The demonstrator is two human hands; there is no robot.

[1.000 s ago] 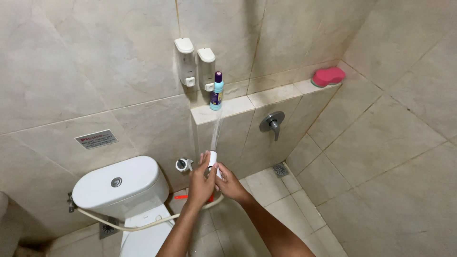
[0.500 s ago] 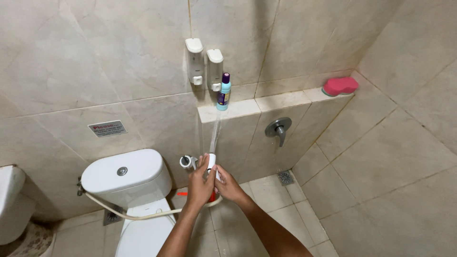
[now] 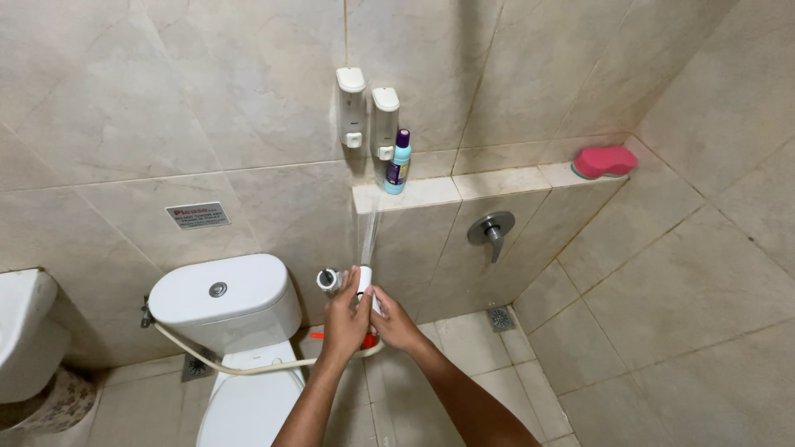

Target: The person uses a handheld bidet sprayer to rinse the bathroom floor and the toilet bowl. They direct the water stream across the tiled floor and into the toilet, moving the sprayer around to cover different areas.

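Both hands (image 3: 371, 319) raised together, fingers curled closed, forearms extended.

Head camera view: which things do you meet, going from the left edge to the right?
Sink → toilet tank → two wall dispensers → purple-capped bottle → wall valve → pink sponge.

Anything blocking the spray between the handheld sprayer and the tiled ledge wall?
Nothing visible does. Both the left hand and right hand grip the white sprayer; its water stream rises unobstructed to the ledge below the bottle.
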